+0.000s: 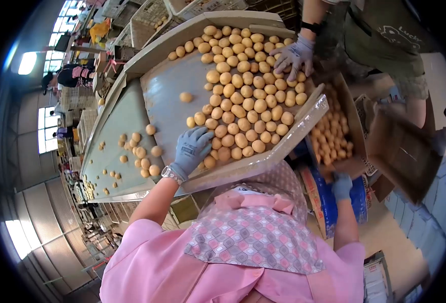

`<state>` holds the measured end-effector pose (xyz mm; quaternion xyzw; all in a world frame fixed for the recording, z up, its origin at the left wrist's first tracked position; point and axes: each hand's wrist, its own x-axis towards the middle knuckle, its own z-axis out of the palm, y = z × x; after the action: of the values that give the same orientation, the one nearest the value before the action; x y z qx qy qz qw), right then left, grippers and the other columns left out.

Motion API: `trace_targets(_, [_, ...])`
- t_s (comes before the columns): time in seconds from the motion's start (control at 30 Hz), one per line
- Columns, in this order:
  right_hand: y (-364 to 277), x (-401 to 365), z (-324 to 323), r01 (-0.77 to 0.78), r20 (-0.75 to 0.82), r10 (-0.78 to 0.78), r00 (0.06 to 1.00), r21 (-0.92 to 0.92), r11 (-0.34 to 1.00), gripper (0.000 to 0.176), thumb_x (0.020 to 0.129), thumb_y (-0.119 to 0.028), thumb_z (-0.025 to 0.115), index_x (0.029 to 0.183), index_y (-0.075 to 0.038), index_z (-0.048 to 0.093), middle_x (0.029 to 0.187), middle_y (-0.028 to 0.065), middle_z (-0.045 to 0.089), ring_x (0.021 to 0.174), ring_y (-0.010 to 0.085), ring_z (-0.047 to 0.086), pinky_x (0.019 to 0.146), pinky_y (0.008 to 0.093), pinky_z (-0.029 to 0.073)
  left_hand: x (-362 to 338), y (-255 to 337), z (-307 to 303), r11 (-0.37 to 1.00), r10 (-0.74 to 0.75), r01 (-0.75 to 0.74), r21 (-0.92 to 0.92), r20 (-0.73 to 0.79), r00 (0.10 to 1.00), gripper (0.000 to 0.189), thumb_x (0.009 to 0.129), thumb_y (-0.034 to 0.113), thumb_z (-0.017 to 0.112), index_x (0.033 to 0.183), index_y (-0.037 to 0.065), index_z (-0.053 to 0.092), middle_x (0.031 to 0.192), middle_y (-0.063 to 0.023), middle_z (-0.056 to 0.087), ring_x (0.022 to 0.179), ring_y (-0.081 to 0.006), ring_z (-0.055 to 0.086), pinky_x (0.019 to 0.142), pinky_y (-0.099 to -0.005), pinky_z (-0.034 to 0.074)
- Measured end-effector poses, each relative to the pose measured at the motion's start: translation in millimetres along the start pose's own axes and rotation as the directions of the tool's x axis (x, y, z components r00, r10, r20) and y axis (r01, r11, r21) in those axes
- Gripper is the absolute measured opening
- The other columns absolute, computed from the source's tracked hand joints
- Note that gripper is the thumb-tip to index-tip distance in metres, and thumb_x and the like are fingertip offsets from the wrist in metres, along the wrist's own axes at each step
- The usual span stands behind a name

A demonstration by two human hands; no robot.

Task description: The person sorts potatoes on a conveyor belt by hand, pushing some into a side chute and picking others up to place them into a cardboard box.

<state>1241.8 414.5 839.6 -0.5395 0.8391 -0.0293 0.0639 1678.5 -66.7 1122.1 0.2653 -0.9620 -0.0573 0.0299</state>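
My left hand (190, 149), in a blue-grey glove with a watch at the wrist, lies at the near edge of a sorting tray (170, 91). Its fingers are stretched out and touch the nearest potatoes (243, 124), a single layer of small, round, yellow-tan ones. My right hand (341, 186), gloved too, is low on the right against the near end of a cardboard box (353, 164) full of potatoes. Motion blur hides its fingers, so whether it grips the box cannot be made out.
Across the tray, a co-worker's gloved hand (294, 56) spreads over the potatoes. A raised lip (278, 154) borders the tray. Loose potatoes lie on the green belt (117, 113) at left. Another open cardboard box (402, 151) stands at right, above a blue printed carton (326, 202). Crates (150, 22) stand behind.
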Motion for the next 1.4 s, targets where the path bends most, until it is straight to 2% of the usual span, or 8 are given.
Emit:
trace_targets(0.37, [100.4, -246.7, 11.8, -0.292, 0.610, 0.479, 0.631, -0.386, 0.875, 0.015, 0.098, -0.023, 0.065, 0.093, -0.018, 0.078, 0.099, 0.0085, 0.078, 0.087, 0.0300, 0.074, 0.076, 0.0462, 0.058, 16.0, -15.1, -1.4, 0.969, -0.109, 0.152, -0.195, 0.214, 0.971, 0.045, 0.090, 0.024, 0.082, 0.132, 0.016, 0.069, 0.123, -0.0095, 0.071, 0.115, -0.0349, 0.064, 0.104, -0.0476, 0.049])
trace_targets(0.43, [103.6, -238.0, 28.0, -0.149, 0.663, 0.254, 0.704, -0.212, 0.966, 0.018, 0.102, -0.022, 0.062, 0.100, -0.014, 0.078, 0.096, 0.0107, 0.077, 0.084, 0.0327, 0.073, 0.079, 0.0471, 0.059, 13.8, -21.9, 2.4, 0.968, -0.120, 0.169, -0.185, 0.248, 0.961, 0.043, 0.090, 0.025, 0.082, 0.130, 0.015, 0.069, 0.121, -0.0097, 0.071, 0.114, -0.0348, 0.065, 0.104, -0.0477, 0.050])
trace_targets(0.57, [16.2, -71.9, -39.4, -0.197, -0.213, 0.203, 0.956, 0.050, 0.979, 0.021, 0.105, -0.015, 0.067, 0.121, -0.008, 0.079, 0.120, 0.0100, 0.080, 0.110, 0.0310, 0.076, 0.093, 0.0400, 0.061, 17.9, -19.2, 11.1, 0.971, -0.090, 0.122, -0.206, 0.159, 0.983, 0.036, 0.091, 0.025, 0.081, 0.123, 0.013, 0.069, 0.115, -0.0127, 0.070, 0.111, -0.0360, 0.065, 0.101, -0.0489, 0.051])
trace_targets(0.6, [-35.7, -7.0, -100.5, -0.334, -0.034, 0.368, 0.929, 0.349, 0.876, 0.028, 0.104, -0.005, 0.065, 0.130, -0.004, 0.077, 0.127, 0.0100, 0.079, 0.117, 0.0287, 0.075, 0.103, 0.0367, 0.058, 16.5, -17.1, 12.5, 0.968, -0.100, 0.133, -0.214, 0.158, 0.982, 0.035, 0.091, 0.026, 0.080, 0.121, 0.012, 0.068, 0.114, -0.0135, 0.070, 0.110, -0.0365, 0.065, 0.102, -0.0494, 0.051])
trace_targets(0.7, [-191.5, 120.1, -238.7, 0.295, -0.394, 0.040, 0.918, 0.747, 0.596, 0.031, 0.099, 0.009, 0.058, 0.120, 0.001, 0.079, 0.123, 0.0145, 0.079, 0.112, 0.0258, 0.076, 0.101, 0.0354, 0.059, 17.2, -17.0, 20.7, 0.969, -0.121, 0.147, -0.199, 0.136, 0.983, 0.039, 0.085, 0.023, 0.083, 0.117, 0.011, 0.067, 0.108, -0.0132, 0.069, 0.107, -0.0371, 0.066, 0.098, -0.0488, 0.052])
trace_targets(0.83, [-330.7, 197.5, -266.0, 0.784, -0.490, -0.615, 0.618, 0.446, 0.432, 0.031, 0.090, -0.013, 0.066, 0.118, -0.010, 0.079, 0.119, 0.0067, 0.079, 0.111, 0.0267, 0.075, 0.096, 0.0385, 0.059, 17.1, -16.8, 14.4, 0.939, -0.196, 0.217, -0.267, 0.104, 0.975, 0.042, 0.079, 0.021, 0.086, 0.116, 0.011, 0.068, 0.107, -0.0127, 0.070, 0.105, -0.0368, 0.067, 0.095, -0.0483, 0.053])
trace_targets(1.1, [-444.1, 216.0, -229.6, 0.794, 0.173, -0.786, 0.594, 0.031, 0.607, 0.007, 0.095, -0.015, 0.065, 0.095, -0.020, 0.070, 0.097, -0.0012, 0.070, 0.096, 0.0184, 0.072, 0.067, 0.0387, 0.056, -92.3, -26.3, -33.3, 0.804, -0.573, 0.384, -0.453, -0.420, 0.704, 0.038, 0.086, 0.007, 0.084, 0.121, 0.000, 0.070, 0.116, -0.0129, 0.073, 0.110, -0.0292, 0.071, 0.100, -0.0392, 0.056])
trace_targets(1.4, [-468.9, 225.6, -178.8, 0.842, 0.072, -0.840, 0.538, -0.097, 0.531, 0.013, 0.096, -0.014, 0.067, 0.107, -0.017, 0.075, 0.106, 0.0053, 0.073, 0.083, 0.0207, 0.076, 0.057, 0.0373, 0.057, -191.4, -28.7, -22.4, 0.427, -0.895, 0.347, -0.835, -0.336, 0.294, 0.040, 0.094, 0.008, 0.080, 0.130, -0.002, 0.067, 0.123, -0.0088, 0.071, 0.113, -0.0188, 0.064, 0.102, -0.0362, 0.052])
